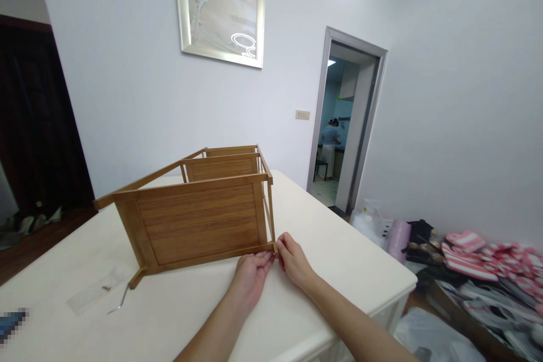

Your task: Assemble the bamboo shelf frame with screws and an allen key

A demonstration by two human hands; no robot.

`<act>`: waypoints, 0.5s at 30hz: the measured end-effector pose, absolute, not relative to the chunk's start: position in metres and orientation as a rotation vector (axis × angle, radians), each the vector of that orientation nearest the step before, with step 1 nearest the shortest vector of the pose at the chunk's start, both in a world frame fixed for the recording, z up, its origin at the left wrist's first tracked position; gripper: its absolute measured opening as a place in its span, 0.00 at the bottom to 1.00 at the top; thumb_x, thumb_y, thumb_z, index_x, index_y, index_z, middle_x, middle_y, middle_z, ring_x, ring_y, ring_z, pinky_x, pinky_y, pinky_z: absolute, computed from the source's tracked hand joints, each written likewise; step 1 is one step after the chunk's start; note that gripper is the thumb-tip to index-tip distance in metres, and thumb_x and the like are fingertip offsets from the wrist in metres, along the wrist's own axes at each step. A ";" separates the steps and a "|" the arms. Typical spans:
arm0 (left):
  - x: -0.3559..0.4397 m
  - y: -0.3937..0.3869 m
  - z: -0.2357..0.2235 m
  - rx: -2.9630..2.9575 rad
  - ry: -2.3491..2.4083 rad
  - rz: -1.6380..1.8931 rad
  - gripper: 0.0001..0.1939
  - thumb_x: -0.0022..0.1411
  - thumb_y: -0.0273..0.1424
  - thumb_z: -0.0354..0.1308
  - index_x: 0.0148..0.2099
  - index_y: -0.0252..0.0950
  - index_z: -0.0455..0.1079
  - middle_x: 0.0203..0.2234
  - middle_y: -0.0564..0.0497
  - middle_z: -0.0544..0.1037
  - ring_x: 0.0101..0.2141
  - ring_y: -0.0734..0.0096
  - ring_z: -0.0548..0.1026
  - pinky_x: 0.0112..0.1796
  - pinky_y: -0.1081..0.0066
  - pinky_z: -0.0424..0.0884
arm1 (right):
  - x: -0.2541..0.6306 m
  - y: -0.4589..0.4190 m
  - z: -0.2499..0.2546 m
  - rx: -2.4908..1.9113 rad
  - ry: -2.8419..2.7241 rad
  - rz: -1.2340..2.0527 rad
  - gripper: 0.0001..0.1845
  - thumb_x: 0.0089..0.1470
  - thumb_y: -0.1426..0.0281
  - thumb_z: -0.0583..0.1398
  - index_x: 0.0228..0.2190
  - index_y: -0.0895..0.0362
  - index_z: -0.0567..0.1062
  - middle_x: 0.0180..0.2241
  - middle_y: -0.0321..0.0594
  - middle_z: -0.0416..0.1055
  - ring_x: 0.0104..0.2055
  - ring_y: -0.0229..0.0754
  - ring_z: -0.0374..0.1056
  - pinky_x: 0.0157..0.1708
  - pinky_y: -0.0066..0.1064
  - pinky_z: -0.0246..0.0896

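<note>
A bamboo shelf rack (199,220) lies on its side on the cream table (331,237), its nearest panel facing me. Both hands meet at the rack's near lower right corner. My left hand (251,276) rests on the table with its fingertips pressed against the lower rail. My right hand (292,260) pinches the corner post end with thumb and fingers together. Whether anything small sits between the fingers is hidden.
A clear plastic bag (91,294) with small hardware and a metal hex key (119,301) lie on the table's left. Clothes and bags (475,260) are piled at the right. A person stands in the far doorway (330,144). A framed picture (220,5) hangs on the wall.
</note>
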State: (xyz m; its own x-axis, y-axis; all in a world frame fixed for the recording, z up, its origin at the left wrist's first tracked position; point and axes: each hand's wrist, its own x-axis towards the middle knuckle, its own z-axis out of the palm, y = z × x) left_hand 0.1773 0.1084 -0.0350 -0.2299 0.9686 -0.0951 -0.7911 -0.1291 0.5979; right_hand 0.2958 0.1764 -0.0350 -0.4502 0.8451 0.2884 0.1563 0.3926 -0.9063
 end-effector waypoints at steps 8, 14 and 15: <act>0.178 0.107 -0.033 0.359 0.618 1.684 0.17 0.44 0.07 0.51 0.32 0.24 0.77 0.38 0.33 0.82 0.47 0.59 0.79 0.58 0.61 0.69 | 0.288 0.186 -0.040 -0.928 -1.901 0.883 0.20 0.62 0.55 0.50 0.23 0.51 0.59 0.20 0.31 0.60 0.25 0.39 0.56 0.27 0.30 0.52; 0.178 0.107 -0.031 0.333 0.621 1.681 0.18 0.44 0.07 0.50 0.32 0.23 0.77 0.37 0.33 0.82 0.45 0.60 0.80 0.57 0.63 0.70 | 0.288 0.186 -0.040 -0.942 -1.905 0.833 0.19 0.62 0.57 0.49 0.23 0.52 0.61 0.21 0.33 0.64 0.25 0.40 0.59 0.28 0.31 0.53; 0.178 0.108 -0.031 0.326 0.625 1.679 0.18 0.44 0.07 0.50 0.32 0.23 0.77 0.37 0.33 0.82 0.45 0.60 0.80 0.57 0.64 0.70 | 0.289 0.185 -0.040 -0.939 -1.904 0.833 0.17 0.62 0.59 0.49 0.24 0.52 0.62 0.22 0.33 0.65 0.26 0.40 0.60 0.28 0.31 0.54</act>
